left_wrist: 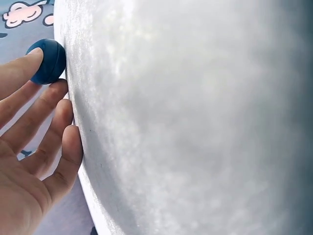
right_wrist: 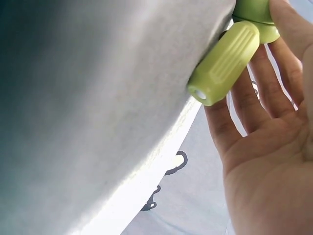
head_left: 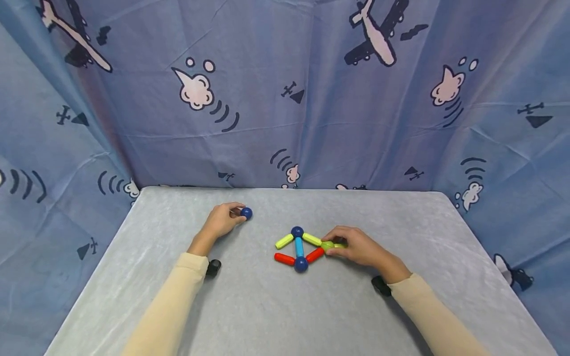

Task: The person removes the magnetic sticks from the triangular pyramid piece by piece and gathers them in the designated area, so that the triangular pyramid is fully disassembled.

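My left hand (head_left: 220, 219) pinches a dark blue magnetic ball (head_left: 247, 213) at the table's far left; in the left wrist view the thumb lies on this ball (left_wrist: 49, 61). My right hand (head_left: 358, 245) holds a green ball (head_left: 327, 245) between thumb and fingers. A yellow-green magnetic rod (right_wrist: 225, 63) sticks out from that ball under the palm. Left of it lies a joined flat shape: two blue balls, upper (head_left: 297, 231) and lower (head_left: 301, 264), linked by a light blue rod (head_left: 299, 247). Yellow-green rods (head_left: 284, 241) branch from the upper ball, red rods (head_left: 285, 259) from the lower.
A pale grey cloth covers the table (head_left: 267, 311). Behind and beside it hangs a blue curtain (head_left: 258, 99) printed with planes. Black wrist devices, left (head_left: 213, 268) and right (head_left: 381, 286), sit under the wrists.
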The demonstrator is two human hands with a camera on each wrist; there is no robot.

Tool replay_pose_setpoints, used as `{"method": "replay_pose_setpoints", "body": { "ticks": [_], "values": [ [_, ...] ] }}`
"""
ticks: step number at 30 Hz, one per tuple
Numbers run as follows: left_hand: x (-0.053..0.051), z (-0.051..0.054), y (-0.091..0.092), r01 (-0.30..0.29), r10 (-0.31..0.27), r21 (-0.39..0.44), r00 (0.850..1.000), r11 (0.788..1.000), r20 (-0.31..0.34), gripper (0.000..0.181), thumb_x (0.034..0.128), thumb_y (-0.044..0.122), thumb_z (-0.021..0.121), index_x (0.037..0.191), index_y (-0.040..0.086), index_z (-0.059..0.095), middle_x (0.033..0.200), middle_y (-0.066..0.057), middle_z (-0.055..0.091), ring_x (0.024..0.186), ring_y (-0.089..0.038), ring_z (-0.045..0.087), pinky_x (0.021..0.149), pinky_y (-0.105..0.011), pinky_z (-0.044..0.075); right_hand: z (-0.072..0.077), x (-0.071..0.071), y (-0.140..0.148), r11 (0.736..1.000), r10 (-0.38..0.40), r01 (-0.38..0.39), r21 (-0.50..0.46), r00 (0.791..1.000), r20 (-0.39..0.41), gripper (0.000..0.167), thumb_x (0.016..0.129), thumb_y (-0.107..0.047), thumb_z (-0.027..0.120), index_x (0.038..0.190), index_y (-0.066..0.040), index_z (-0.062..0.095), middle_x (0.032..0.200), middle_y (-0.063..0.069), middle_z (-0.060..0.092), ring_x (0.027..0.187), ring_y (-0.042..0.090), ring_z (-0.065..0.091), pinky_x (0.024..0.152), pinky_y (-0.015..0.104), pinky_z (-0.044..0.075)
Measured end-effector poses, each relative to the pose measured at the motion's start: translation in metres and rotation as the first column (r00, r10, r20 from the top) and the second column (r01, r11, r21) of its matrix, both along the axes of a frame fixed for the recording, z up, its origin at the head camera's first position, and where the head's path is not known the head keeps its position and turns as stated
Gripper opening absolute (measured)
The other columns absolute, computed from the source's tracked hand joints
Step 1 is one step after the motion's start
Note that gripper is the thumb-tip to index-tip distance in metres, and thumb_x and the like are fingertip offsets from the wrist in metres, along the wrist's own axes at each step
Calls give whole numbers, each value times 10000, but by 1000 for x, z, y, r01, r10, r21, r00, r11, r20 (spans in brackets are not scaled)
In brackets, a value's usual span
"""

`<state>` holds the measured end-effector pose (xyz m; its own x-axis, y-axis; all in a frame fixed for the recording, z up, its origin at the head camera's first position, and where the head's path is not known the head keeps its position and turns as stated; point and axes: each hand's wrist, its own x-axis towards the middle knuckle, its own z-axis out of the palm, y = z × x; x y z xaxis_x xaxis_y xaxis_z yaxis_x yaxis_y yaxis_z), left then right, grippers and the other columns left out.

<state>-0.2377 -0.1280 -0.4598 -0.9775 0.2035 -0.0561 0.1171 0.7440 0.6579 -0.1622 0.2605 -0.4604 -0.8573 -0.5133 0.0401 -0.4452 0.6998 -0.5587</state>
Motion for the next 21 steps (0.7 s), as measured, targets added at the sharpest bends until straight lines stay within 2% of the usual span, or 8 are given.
{"method": "replay_pose_setpoints", "body": {
  "ticks": [5, 8, 11, 13, 17, 19, 21],
  "values": [
    [0, 1, -1, 16, -16, 6, 1000, 1000, -5, 504, 928, 246, 713, 1400, 142, 570, 1215, -122, 698, 1086, -276, 661, 939, -457, 512, -1, -2, -1, 1000, -5, 5, 0, 1000, 9, 305, 831, -319, 798, 1118, -246, 724, 1036, -114, 701, 919, 38, 613, 848, 288, 544],
    [3, 5, 0, -15, 15, 19, 1000, 1000, -25, 554, 925, 235, 717, 1440, 164, 526, 1244, -110, 684, 1087, -284, 650, 907, -459, 512, -1, -1, -1, 1000, -12, 11, 7, 1000, 25, 311, 829, -326, 801, 1122, -262, 722, 1043, -125, 701, 920, 35, 610, 853, 278, 542],
    [8, 9, 7, -41, 43, 27, 996, 999, -77, 566, 915, 229, 729, 1441, 179, 526, 1254, -91, 678, 1090, -289, 632, 879, -457, 507, -1, -1, -2, 1000, -14, 13, 17, 999, 35, 317, 836, -339, 792, 1134, -262, 717, 1053, -125, 699, 929, 37, 607, 860, 282, 540],
    [12, 13, 14, -34, 37, 26, 991, 999, -129, 539, 904, 220, 742, 1409, 170, 563, 1235, -90, 682, 1093, -294, 629, 885, -459, 508, -1, 0, -2, 1000, -21, 20, 21, 999, 40, 319, 834, -344, 791, 1133, -264, 716, 1050, -128, 697, 927, 37, 605, 858, 279, 539],
    [21, 16, 33, 36, -36, -1, 973, 999, -230, 437, 881, 199, 766, 1300, 143, 656, 1148, -82, 710, 1062, -284, 644, 918, -452, 508, -1, 0, -1, 999, -30, 30, 17, 999, 41, 319, 829, -333, 798, 1128, -260, 718, 1047, -124, 698, 927, 41, 608, 862, 288, 543],
    [26, 16, 42, 93, -100, -37, 964, 995, -246, 373, 883, 204, 765, 1244, 141, 693, 1116, -62, 720, 1031, -256, 655, 898, -428, 520, -1, 0, -2, 999, -31, 31, 11, 999, 41, 315, 826, -328, 801, 1122, -258, 720, 1046, -121, 700, 924, 44, 611, 865, 293, 546],
    [32, 16, 51, 181, -195, -79, 953, 980, -232, 323, 892, 217, 755, 1203, 141, 717, 1094, -37, 724, 1001, -222, 659, 863, -396, 532, 0, 0, -1, 1000, -24, 24, 8, 999, 33, 313, 831, -320, 797, 1125, -244, 721, 1055, -106, 704, 926, 52, 614, 865, 309, 550]
  ]
}}
